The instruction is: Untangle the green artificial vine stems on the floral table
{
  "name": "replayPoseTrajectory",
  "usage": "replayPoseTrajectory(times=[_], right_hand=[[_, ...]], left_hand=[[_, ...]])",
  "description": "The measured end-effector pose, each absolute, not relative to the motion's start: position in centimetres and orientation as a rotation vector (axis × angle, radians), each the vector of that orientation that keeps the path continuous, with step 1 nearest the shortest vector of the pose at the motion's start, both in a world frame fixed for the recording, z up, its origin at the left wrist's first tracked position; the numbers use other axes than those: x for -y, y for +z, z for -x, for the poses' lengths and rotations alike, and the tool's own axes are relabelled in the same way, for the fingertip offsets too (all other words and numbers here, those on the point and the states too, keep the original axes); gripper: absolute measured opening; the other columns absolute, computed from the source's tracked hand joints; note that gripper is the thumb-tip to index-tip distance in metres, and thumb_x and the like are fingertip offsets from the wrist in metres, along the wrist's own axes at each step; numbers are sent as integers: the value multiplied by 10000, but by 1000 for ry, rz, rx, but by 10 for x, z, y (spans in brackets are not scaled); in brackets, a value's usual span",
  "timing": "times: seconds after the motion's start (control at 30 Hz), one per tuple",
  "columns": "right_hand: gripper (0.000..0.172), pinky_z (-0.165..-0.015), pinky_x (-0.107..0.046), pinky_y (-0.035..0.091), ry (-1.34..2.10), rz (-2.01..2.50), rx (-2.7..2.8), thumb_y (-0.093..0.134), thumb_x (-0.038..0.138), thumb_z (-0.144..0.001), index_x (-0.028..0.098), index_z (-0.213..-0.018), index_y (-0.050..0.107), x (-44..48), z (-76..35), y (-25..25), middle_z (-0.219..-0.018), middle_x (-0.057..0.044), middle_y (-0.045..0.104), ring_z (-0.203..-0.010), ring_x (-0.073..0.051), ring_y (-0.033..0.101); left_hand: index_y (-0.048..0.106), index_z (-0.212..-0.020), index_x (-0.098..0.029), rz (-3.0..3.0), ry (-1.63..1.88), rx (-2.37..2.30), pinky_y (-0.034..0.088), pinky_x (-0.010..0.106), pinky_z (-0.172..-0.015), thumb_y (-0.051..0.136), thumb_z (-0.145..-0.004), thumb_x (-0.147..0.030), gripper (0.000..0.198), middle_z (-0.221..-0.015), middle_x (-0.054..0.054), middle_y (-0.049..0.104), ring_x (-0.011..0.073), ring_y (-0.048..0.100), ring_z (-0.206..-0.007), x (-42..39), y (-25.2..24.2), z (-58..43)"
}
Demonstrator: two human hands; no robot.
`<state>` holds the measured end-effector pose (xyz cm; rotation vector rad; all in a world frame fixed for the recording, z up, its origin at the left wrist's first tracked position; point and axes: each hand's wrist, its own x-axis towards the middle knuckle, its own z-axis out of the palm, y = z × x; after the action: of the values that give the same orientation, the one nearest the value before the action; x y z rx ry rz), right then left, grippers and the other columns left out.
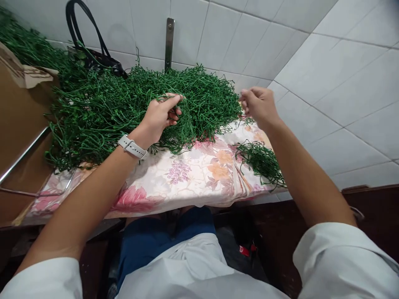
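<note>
A big tangled heap of thin green stems point(102, 112), plastic-looking and with small knobbed tips, covers the back of the cloth-covered table. Over its front middle, my left hand point(162, 114) is closed, thumb against fingers, with several green stems hanging from the pinch. My right hand point(260, 104) is raised past the heap's right end, fingers curled together. Whatever may be in its fingertips is too small to make out. Below my right hand, beside the forearm, lies a smaller separate bunch of green stems point(260, 162), partly hidden by that arm.
A flowered tablecloth point(193, 174) covers the table up to its front edge. At left stand a cardboard box point(25, 124) and a bent metal rod point(28, 158). A black handbag point(106, 62) sits behind the heap. White tiled walls point(224, 37) close off the back and right.
</note>
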<state>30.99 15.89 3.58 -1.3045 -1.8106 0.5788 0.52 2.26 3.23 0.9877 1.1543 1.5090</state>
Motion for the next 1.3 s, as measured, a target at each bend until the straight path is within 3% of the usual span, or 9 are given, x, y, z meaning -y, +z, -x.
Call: replayPoseTrajectory(times=[0.17, 0.3, 0.43, 0.57, 0.7, 0.8, 0.97, 1.17, 1.3], right_hand=[[557, -507, -272, 365, 845, 836, 2152, 659, 754, -921, 202, -849, 675, -84, -238, 35, -717, -13, 606, -588, -111, 503], [624, -526, -277, 303, 879, 698, 2151, 766, 793, -798, 194, -767, 595, -64, -204, 14, -636, 28, 509, -571, -88, 391], [640, -557, -272, 390, 1095, 701, 1784, 828, 803, -709, 202, -789, 622, -82, -199, -6, -652, 17, 583, -578, -103, 488], [620, -564, -242, 433, 1244, 654, 1512, 936, 718, -614, 220, -784, 608, -90, -200, -14, -674, 43, 580, -608, -89, 534], [620, -595, -207, 507, 1360, 590, 1335, 991, 647, -557, 239, -821, 606, -84, -198, -13, -727, 53, 643, -639, -80, 593], [567, -589, -180, 520, 1382, 601, 1260, 987, 590, -627, 244, -848, 597, -83, -199, -10, -766, 52, 682, -641, -67, 614], [370, -585, -159, 533, 1346, 697, 1120, 899, 372, -856, 241, -836, 554, -87, -206, -4, -733, 69, 659, -624, -52, 626], [341, -671, -192, 596, 1288, 645, 1047, 861, 351, -898, 265, -849, 535, -98, -214, -7, -806, 49, 699, -734, -85, 680], [323, -720, -203, 612, 1242, 637, 1014, 841, 349, -909, 283, -890, 526, -113, -229, -9, -880, 49, 724, -802, -98, 690]], left_hand=[[716, -1086, -186, -1154, 1471, -1101, 450, 183, -558, 657, -1014, -237, 106, -730, -12, 580, 74, 570, -615, -18, 29, -10], [726, -1190, -227, -1382, 1566, -1164, 487, 208, -609, 733, -977, -356, 249, -727, -18, 510, 99, 586, -661, -23, 22, -6], [693, -1287, -240, -1577, 1585, -1263, 530, 264, -654, 727, -955, -564, 465, -700, -16, 486, 143, 622, -695, -32, 16, 5], [637, -1334, -229, -1682, 1543, -1292, 569, 281, -750, 663, -956, -666, 578, -861, 34, 646, 164, 683, -842, -36, 10, 5], [520, -1468, -202, -1766, 1249, -1254, 586, 299, -805, 831, -823, -601, 820, -1081, 94, 721, 198, 730, -967, -31, -1, -6], [432, -1550, -200, -1893, 1062, -1243, 564, 301, -752, 909, -741, -403, 961, -970, 56, 733, 195, 729, -870, -27, -8, -11], [540, -1468, -213, -2120, 1043, -1405, 515, 280, -693, 734, -770, -147, 728, -991, 31, 736, 110, 601, -654, -24, -6, -7], [605, -1431, -252, -2196, 1189, -1446, 564, 332, -776, 636, -799, -84, 655, -1464, 122, 611, 141, 654, -769, -15, 13, -10], [630, -1378, -214, -2272, 1093, -1496, 583, 365, -904, 612, -809, -76, 586, -1289, 108, 699, 207, 702, -917, -12, 19, -7]])
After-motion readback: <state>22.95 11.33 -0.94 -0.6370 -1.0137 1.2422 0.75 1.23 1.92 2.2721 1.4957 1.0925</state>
